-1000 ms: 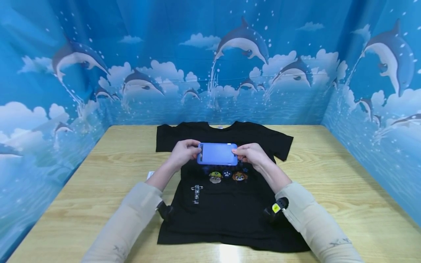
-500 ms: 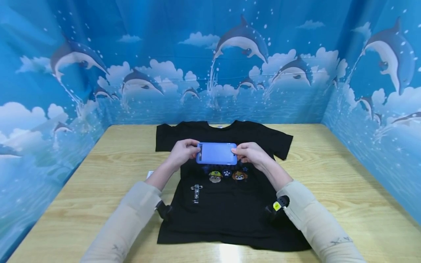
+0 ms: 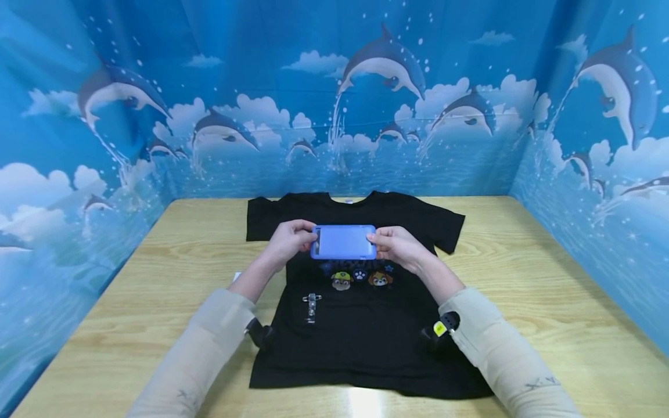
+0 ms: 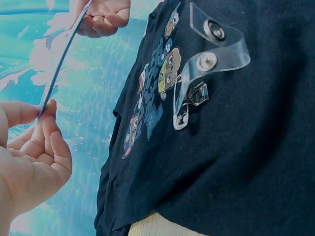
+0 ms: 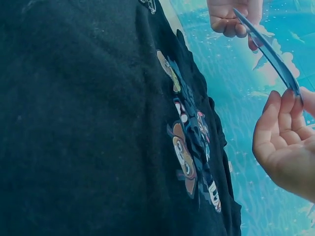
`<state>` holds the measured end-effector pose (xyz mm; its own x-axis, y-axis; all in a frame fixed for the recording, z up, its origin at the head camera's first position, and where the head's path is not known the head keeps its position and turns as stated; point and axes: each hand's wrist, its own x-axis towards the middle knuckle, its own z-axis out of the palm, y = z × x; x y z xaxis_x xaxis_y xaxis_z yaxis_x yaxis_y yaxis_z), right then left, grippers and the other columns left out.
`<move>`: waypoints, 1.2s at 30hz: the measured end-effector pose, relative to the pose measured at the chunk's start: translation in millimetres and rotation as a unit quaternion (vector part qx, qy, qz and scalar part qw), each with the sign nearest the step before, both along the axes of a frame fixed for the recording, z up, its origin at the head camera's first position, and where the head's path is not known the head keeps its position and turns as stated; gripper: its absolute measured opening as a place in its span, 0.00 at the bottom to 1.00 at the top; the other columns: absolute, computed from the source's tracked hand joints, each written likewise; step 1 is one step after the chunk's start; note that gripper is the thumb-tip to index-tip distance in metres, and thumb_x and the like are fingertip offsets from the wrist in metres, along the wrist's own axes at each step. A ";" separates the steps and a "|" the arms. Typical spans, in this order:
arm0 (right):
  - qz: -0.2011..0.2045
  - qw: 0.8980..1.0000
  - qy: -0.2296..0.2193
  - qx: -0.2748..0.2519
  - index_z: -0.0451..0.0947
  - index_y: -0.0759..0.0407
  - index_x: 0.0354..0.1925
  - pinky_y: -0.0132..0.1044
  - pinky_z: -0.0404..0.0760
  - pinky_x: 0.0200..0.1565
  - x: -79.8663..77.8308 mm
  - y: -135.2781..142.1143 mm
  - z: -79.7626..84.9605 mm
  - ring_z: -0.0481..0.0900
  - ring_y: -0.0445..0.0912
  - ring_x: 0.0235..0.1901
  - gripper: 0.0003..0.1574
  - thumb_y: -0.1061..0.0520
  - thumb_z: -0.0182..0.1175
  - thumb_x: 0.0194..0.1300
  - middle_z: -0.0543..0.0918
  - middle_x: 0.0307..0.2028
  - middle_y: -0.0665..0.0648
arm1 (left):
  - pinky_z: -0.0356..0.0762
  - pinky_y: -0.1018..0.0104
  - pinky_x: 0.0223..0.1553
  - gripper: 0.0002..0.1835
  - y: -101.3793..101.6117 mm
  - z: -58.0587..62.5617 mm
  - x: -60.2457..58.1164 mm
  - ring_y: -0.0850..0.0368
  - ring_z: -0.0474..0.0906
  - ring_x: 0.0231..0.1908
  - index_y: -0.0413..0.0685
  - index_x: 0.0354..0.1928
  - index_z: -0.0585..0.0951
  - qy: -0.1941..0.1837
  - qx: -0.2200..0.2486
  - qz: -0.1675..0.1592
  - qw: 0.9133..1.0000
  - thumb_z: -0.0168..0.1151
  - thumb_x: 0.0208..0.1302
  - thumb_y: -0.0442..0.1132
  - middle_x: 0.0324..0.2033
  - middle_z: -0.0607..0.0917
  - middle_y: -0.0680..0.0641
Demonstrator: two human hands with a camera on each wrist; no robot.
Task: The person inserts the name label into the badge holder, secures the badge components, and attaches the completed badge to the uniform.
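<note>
A flat blue badge holder is held level above a black T-shirt. My left hand pinches its left end between thumb and fingers. At the opposite end, my right hand pinches it the same way. Seen nearly edge-on in the left wrist view, the badge holder looks thin and slightly bowed. On the shirt, left of the cartoon print, lies a clear strap clip with metal snaps and a safety pin; the left wrist view shows this strap clip close up.
The T-shirt is spread on a wooden table, its neck toward the back. A small white item peeks out behind the left forearm, mostly hidden. Dolphin-print curtains enclose the back and both sides.
Both hands keep their pinch on the badge holder, which has shifted only very slightly up and left in the head view. The shirt and strap clip lie as before.
</note>
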<state>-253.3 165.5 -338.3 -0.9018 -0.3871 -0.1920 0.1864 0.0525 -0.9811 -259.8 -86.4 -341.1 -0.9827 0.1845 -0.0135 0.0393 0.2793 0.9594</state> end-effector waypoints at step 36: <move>-0.075 0.994 0.027 0.080 0.75 0.58 0.26 0.36 0.75 0.34 -4.7 4.0 0.7 0.74 0.42 0.26 0.08 0.59 0.59 0.63 0.76 0.25 0.50 | 0.74 0.64 0.38 0.15 -4.6 -1.6 -4.3 0.53 0.73 0.32 0.36 0.51 0.76 -0.012 -0.011 0.012 1.000 0.55 0.64 0.34 0.37 0.79 0.41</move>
<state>-257.9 169.5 -337.6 -0.9574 -0.2167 -0.1907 0.1516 0.1846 -0.9710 -264.1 -91.0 -342.7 -0.9864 0.1594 -0.0402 0.0097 0.3005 0.9537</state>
